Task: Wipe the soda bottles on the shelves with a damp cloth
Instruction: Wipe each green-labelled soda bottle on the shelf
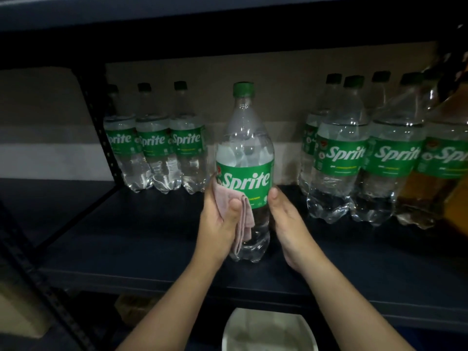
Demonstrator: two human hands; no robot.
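Here we have one bottle standing apart at the centre of the frame, on the shelf, between a row of three at upper left and a crowded group at right. Our left hand pinches the cloth under the thumb and lays it against the bottle's lower left side; our right hand braces the right side, thumb on the label, the other fingers hidden behind the bottle (so how they lie we cannot tell). To wipe well, we should keep the right hand steady and sweep the cloth from cap down to base, turning the bottle so no face is missed.
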